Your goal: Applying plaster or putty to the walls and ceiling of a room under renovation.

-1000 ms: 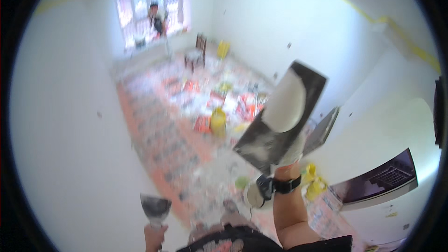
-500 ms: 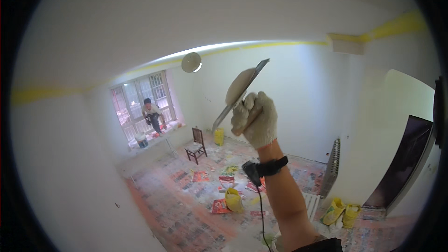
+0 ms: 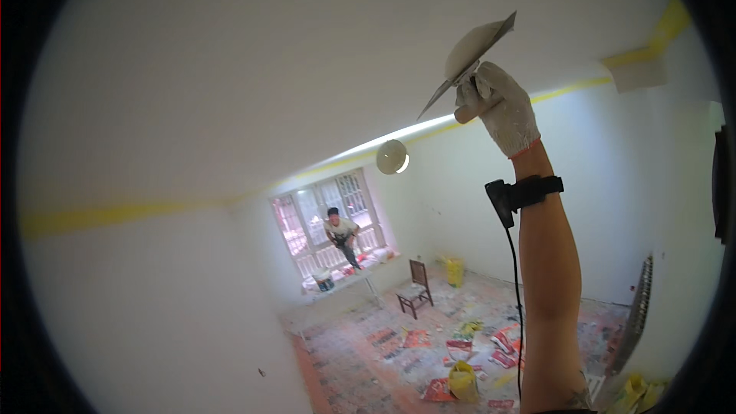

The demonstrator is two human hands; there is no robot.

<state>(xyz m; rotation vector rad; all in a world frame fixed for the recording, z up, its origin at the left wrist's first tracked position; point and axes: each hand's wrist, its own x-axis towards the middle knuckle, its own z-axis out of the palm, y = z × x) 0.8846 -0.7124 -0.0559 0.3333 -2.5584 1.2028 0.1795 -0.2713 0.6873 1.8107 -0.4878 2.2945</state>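
My right hand [image 3: 506,107], in a pale knitted glove, is raised close under the white ceiling [image 3: 253,61]. Its fingers are wrapped round the wooden handle of a plastering trowel [image 3: 439,98]. The thin metal blade is tilted, its right end higher. A rounded mound of off-white putty [image 3: 469,50] rests on the blade's upper face. A black wrist strap [image 3: 540,190] with a small box and a hanging black cable [image 3: 515,284] sits on my right forearm. My left hand is out of view.
A round light [image 3: 392,157] hangs near the far wall. By the window, a person [image 3: 343,234] stands beside a bucket [image 3: 323,280]. Below are a wooden chair [image 3: 415,289], a yellow bag [image 3: 463,381] and scattered red packaging on the floor. Yellow bands edge the ceiling.
My right hand has lifted the trowel with its putty higher and to the right, toward the ceiling. The view has tilted upward, so the room appears lower and further right.
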